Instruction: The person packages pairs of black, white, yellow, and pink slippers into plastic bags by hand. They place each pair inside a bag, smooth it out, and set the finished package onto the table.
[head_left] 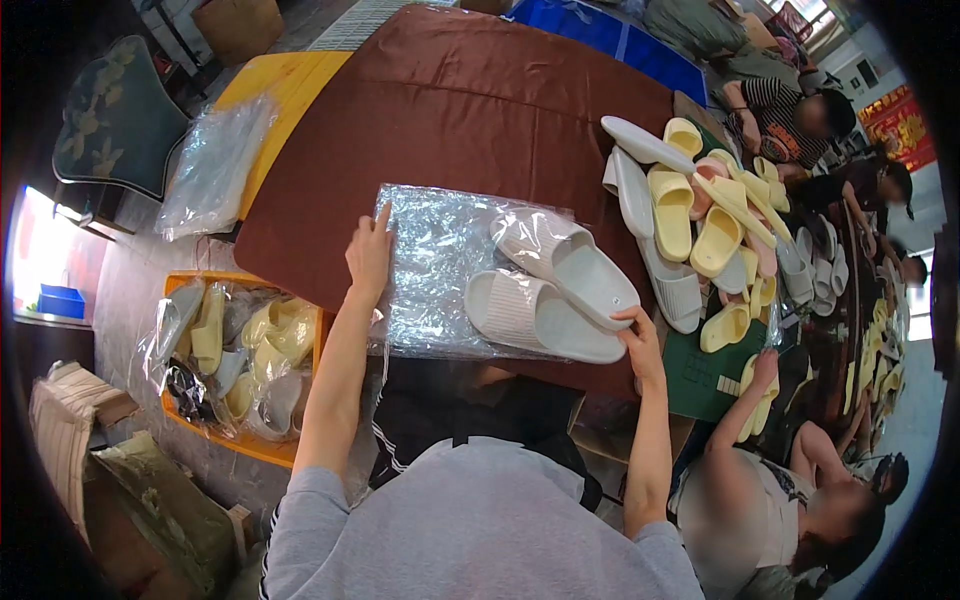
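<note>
A pair of pale grey slippers lies on the clear plastic bags (430, 270) in front of me, toes pointing left. The far slipper (590, 280) has shiny film over its toe; whether the near slipper (540, 315) is inside a bag too, I cannot tell. My right hand (642, 348) grips the heel ends of the pair, its thumb and fingers closed at the heels. At the bags' left edge rests my left hand (370, 256), index finger stretched out along the film and the other fingers loosely bent.
A brown cloth (470, 120) covers the table. Yellow, grey and pink slippers (715, 220) are heaped at right. An orange crate (235, 445) of bagged slippers stands on the floor at left, below more clear bags (215, 165). A co-worker (740, 490) sits close at my right.
</note>
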